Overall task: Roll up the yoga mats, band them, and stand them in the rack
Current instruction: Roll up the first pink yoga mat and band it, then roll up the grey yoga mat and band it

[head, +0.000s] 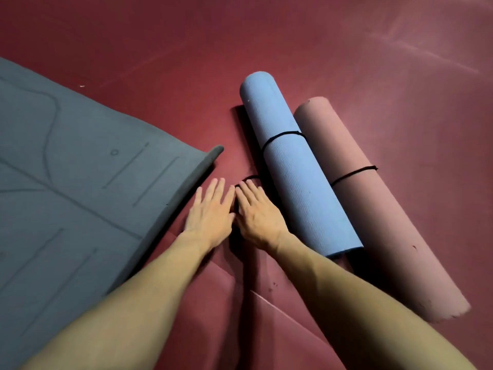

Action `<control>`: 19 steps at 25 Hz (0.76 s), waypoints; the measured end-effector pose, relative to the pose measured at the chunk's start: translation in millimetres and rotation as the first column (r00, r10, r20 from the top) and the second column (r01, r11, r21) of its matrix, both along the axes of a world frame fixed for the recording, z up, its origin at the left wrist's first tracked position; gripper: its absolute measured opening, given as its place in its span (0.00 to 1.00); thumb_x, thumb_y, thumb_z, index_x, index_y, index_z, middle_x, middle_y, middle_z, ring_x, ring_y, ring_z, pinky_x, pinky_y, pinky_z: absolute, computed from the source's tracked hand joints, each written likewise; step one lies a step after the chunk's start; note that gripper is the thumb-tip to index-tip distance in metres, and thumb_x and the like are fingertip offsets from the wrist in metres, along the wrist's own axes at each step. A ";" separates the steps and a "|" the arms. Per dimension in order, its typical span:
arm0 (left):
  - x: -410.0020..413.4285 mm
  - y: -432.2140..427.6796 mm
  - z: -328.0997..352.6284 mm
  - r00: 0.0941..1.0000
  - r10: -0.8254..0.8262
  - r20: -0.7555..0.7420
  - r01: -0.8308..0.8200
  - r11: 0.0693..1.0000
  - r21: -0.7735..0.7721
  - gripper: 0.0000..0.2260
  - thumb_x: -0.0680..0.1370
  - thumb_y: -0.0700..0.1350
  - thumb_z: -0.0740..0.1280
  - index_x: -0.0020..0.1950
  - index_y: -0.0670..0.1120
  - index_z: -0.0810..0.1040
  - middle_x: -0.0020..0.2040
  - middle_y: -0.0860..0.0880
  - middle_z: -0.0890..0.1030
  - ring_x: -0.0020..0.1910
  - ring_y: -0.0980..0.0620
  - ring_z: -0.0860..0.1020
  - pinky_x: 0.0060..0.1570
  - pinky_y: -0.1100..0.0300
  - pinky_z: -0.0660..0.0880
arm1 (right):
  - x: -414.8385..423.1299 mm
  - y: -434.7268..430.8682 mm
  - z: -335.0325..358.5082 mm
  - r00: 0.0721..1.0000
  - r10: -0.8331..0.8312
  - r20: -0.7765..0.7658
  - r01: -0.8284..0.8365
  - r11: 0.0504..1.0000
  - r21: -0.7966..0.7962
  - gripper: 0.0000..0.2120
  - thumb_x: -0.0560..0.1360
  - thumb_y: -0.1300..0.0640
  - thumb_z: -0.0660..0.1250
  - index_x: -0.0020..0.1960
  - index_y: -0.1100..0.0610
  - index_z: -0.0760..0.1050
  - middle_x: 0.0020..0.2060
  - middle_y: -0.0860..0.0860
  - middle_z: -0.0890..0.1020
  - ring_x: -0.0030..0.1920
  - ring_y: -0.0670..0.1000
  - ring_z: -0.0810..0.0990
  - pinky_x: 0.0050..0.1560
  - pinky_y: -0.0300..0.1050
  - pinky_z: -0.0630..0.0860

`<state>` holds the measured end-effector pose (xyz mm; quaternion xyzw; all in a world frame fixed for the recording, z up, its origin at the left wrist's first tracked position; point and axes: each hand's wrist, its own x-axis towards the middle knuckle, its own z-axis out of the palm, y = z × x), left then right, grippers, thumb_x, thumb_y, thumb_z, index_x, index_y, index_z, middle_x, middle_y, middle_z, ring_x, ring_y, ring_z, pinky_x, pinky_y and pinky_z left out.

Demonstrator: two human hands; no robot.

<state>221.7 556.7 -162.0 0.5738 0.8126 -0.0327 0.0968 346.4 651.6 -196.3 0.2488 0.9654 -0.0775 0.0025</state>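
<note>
The floor (266, 36) is dark red and smooth, a bit shiny at the far right, with thin lines where its sheets meet near the arms.

A gray mat (80, 169) lies open and flat on the left. It looks soft and thick, with a round edge and thin dark lines drawn on it. Its near corner lifts a little off the floor.

To the right lie two rolled mats, side by side and touching. The blue mat (293, 169) is a long tube with tiny ripples on its skin. A thin black band (280, 136) goes round it. The pink mat (373, 209) is a smoother tube with a few small nicks, and it has its own black cord (354, 173) round the middle.

A loose black loop (249, 178) lies on the floor just beside the blue mat.

The left hand (210, 217) and right hand (257, 217) are flat, palms down, fingers straight, side by side between the gray mat and the blue mat. The right fingertips are at the loose loop. I cannot tell if the hands touch the floor.
</note>
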 end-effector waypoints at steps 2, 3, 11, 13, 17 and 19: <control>-19.6 -25.6 -1.3 0.989 -0.082 -0.125 0.071 0.994 -0.087 0.34 0.84 0.56 0.56 0.83 0.47 0.43 0.84 0.43 0.44 0.82 0.45 0.41 0.80 0.44 0.44 | -7.3 -25.8 -17.7 0.997 0.013 0.074 -0.007 0.997 -0.080 0.33 0.81 0.47 0.55 0.79 0.66 0.60 0.79 0.62 0.63 0.80 0.61 0.57 0.80 0.60 0.54; -27.7 -38.0 1.0 0.976 -0.121 -0.182 0.106 0.990 -0.091 0.34 0.84 0.57 0.56 0.83 0.47 0.42 0.84 0.42 0.44 0.82 0.44 0.41 0.79 0.43 0.43 | -10.0 -34.6 -21.9 0.996 -0.004 0.092 0.014 0.994 -0.105 0.33 0.82 0.46 0.55 0.80 0.64 0.58 0.80 0.61 0.61 0.81 0.60 0.56 0.80 0.58 0.51; -61.7 -228.2 24.6 0.903 0.428 0.036 -0.399 0.867 -0.300 0.44 0.78 0.59 0.69 0.84 0.48 0.46 0.83 0.45 0.54 0.80 0.43 0.59 0.75 0.45 0.62 | -102.7 -81.4 15.1 0.893 0.448 0.038 -0.448 0.878 0.171 0.37 0.67 0.48 0.69 0.74 0.59 0.71 0.73 0.61 0.73 0.75 0.62 0.69 0.75 0.65 0.61; -61.3 -283.3 29.8 0.864 0.494 0.099 -0.441 0.836 -0.328 0.22 0.83 0.55 0.63 0.75 0.49 0.68 0.75 0.45 0.72 0.71 0.43 0.73 0.67 0.49 0.71 | -130.4 -117.7 23.2 0.862 0.506 -0.020 -0.485 0.836 0.256 0.18 0.65 0.52 0.78 0.53 0.55 0.81 0.49 0.56 0.84 0.58 0.61 0.82 0.70 0.62 0.65; -63.3 -340.3 30.8 0.896 0.437 0.078 -0.415 0.887 -0.201 0.19 0.84 0.42 0.59 0.76 0.49 0.69 0.79 0.51 0.67 0.73 0.46 0.72 0.70 0.50 0.70 | -139.3 -158.7 42.7 0.823 0.569 -0.014 -0.552 0.804 0.223 0.16 0.61 0.45 0.81 0.34 0.51 0.76 0.29 0.47 0.79 0.34 0.55 0.82 0.41 0.48 0.76; -68.4 -371.3 31.4 0.911 0.408 0.056 -0.391 0.901 -0.189 0.25 0.83 0.38 0.58 0.81 0.51 0.62 0.81 0.52 0.63 0.76 0.50 0.68 0.73 0.52 0.66 | -127.9 -178.3 43.9 0.785 0.618 -0.043 -0.597 0.773 0.215 0.16 0.65 0.40 0.77 0.35 0.51 0.77 0.30 0.46 0.80 0.34 0.53 0.83 0.31 0.43 0.72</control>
